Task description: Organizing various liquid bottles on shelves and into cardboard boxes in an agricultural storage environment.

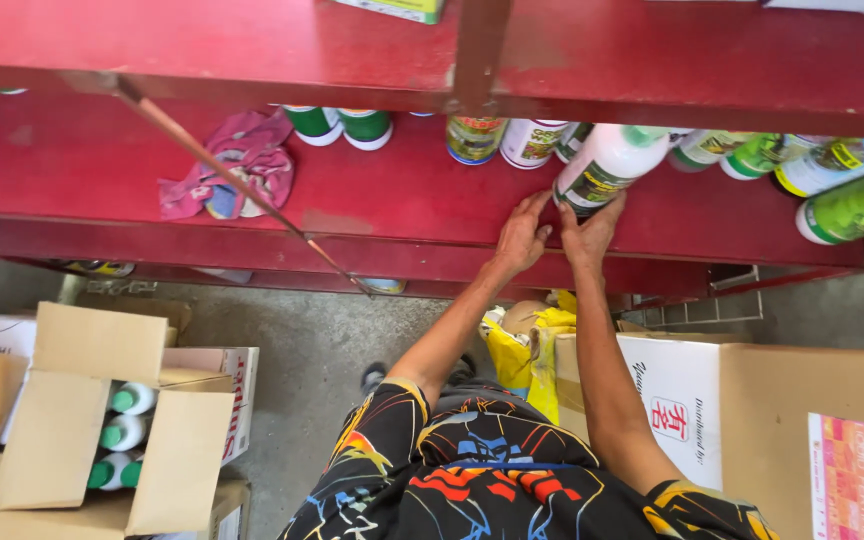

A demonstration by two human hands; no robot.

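I look down at a red metal shelf (392,205). Both my hands reach to a white bottle with a green cap and dark label (607,165) that stands at the shelf's front. My right hand (590,228) grips its base from below. My left hand (522,235) rests beside it, fingertips touching the bottle's lower left side. More white and green bottles (512,140) stand in a row behind it, and others (837,180) stretch to the right.
A pink crumpled rag (237,165) lies on the shelf at left, crossed by a thin diagonal brace rod (222,165). An open cardboard box (102,430) with green-capped white bottles sits on the floor at left. Closed cartons (752,410) and a yellow bag (527,350) stand at right.
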